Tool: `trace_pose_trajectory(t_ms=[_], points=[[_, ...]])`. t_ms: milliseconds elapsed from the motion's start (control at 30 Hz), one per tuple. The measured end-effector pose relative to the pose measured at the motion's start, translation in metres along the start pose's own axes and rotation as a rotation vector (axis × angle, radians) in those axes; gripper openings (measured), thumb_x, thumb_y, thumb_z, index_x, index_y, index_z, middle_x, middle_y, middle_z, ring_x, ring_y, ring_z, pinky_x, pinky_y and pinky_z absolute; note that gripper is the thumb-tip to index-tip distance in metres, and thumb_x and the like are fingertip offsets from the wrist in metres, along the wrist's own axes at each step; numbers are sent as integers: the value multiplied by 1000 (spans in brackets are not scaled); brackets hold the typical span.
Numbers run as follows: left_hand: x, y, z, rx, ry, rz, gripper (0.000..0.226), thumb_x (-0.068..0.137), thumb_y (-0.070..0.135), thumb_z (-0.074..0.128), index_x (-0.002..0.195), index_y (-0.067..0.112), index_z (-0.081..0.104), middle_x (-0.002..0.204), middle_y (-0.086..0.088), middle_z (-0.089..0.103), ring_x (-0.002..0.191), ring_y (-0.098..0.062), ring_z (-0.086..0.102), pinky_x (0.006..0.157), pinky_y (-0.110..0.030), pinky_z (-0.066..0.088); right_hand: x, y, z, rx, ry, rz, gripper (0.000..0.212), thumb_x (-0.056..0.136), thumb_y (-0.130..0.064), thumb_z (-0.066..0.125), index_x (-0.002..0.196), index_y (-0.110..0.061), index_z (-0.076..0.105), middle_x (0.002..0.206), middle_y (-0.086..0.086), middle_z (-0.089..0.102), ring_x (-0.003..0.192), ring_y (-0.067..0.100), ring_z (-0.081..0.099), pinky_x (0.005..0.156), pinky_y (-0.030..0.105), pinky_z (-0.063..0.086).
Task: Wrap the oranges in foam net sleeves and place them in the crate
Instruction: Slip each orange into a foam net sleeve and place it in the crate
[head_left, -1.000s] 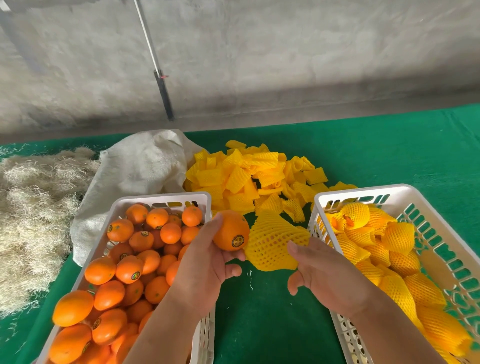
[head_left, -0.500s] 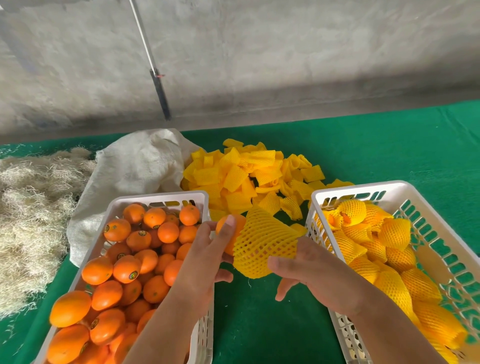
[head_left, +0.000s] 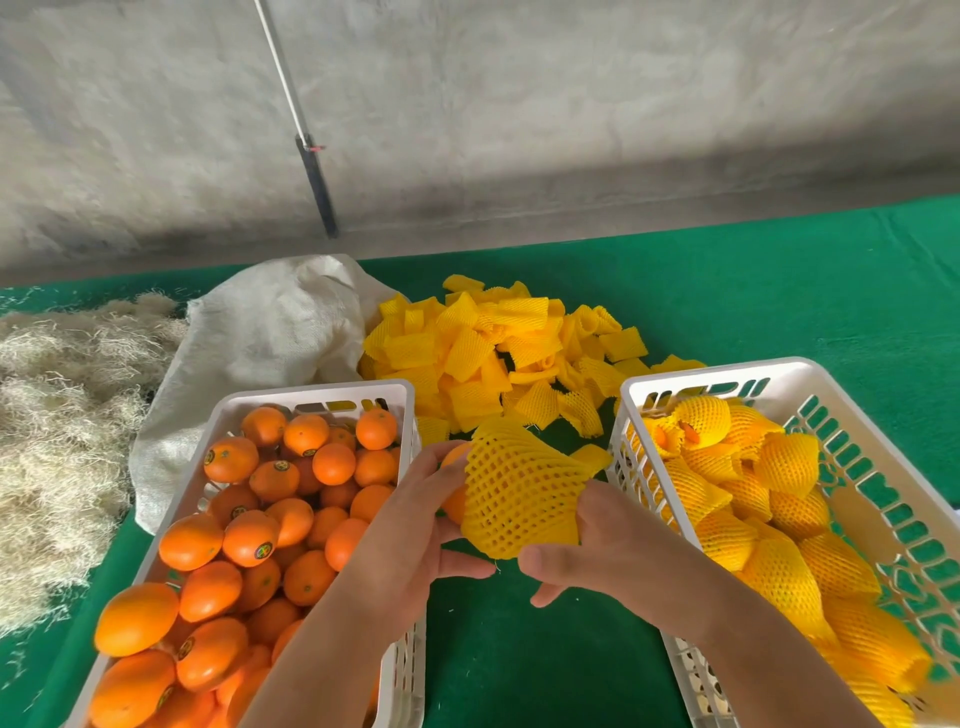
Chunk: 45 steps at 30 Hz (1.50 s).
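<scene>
**Orange going into its foam sleeve**

We hold the orange (head_left: 453, 499) in our left hand (head_left: 415, 530), fingers curled round it, between the two crates. Our right hand (head_left: 602, 545) grips the yellow foam net sleeve (head_left: 519, 493) stretched over most of it. The right crate (head_left: 644, 431) holds wrapped oranges (head_left: 779, 519).

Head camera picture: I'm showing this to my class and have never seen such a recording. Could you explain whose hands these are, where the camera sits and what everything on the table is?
There is no machine: a person wears the camera on the head, looking down at their own hands. The left hand holds an orange, and the right hand pulls a yellow foam net sleeve over it. On the green table the left crate holds bare oranges; the right crate holds wrapped ones. Behind lie spare sleeves, a white sack and pale straw-like fibre.
</scene>
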<state>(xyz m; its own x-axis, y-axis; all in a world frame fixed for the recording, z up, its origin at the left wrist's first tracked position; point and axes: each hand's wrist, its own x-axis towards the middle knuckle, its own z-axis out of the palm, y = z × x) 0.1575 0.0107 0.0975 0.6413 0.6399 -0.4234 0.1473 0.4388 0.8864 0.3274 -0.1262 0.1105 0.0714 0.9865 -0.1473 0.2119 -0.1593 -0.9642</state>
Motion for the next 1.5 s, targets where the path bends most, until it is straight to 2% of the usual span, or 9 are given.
trace_pose_trajectory(t_ms=[167,333,433,567,700,900,1067,1300,1500], points=[[-1,1,-5,144,-49,19,24,101,47,60,120,61,66,120,2,76,110,-24,75,71,-39,62,0,5,1,-4,36,44,47,78,-76,69,108,-41,59,94,-20,71,91,9,78,79,16,56],[-2,4,-9,180,-91,52,34,95,57,56,128,64,61,128,5,73,116,-23,72,84,-56,63,0,6,-1,4,104,119,66,72,-81,65,119,-34,60,107,-13,74,94,5,77,75,10,53],[-4,8,-7,150,-95,91,35,97,56,60,132,63,62,129,7,73,117,-22,72,79,-52,65,2,7,0,38,139,139,59,78,-73,70,122,-35,60,110,-14,75,96,6,77,74,7,53],[-6,11,-4,61,-89,135,47,95,48,59,141,54,60,130,10,73,117,-22,73,77,-57,65,3,12,0,137,145,105,61,82,-69,73,131,-34,60,120,-11,75,104,14,78,94,29,58],[-6,12,-6,1,-60,174,46,100,43,63,146,41,60,134,4,72,118,-27,72,71,-55,66,4,23,-2,569,106,38,67,87,-46,84,142,-18,58,142,9,66,128,35,66,105,62,52],[-8,17,-13,92,-128,170,42,99,47,60,138,33,63,134,-4,72,122,-29,69,66,-40,65,6,30,-10,820,-1,-62,49,94,-27,81,138,-19,64,150,17,57,139,42,55,101,61,54],[-11,16,-13,-41,-240,3,76,75,64,87,140,30,64,138,-10,68,124,-29,65,61,-27,58,5,38,-13,968,-67,-60,47,99,-20,74,143,-13,58,154,23,49,143,50,47,104,69,47],[-15,15,-15,-98,-511,-138,68,85,55,83,144,25,64,143,-12,65,127,-28,64,77,-31,64,1,47,-17,1032,-171,28,44,110,-12,52,153,-5,43,162,31,35,149,59,30,116,81,23],[-12,10,-12,-172,-450,-133,73,79,48,91,139,14,68,144,-22,64,129,-34,65,81,-31,65,2,44,-23,857,-124,20,44,105,-13,64,148,-11,55,155,25,49,143,51,46,113,69,41]])
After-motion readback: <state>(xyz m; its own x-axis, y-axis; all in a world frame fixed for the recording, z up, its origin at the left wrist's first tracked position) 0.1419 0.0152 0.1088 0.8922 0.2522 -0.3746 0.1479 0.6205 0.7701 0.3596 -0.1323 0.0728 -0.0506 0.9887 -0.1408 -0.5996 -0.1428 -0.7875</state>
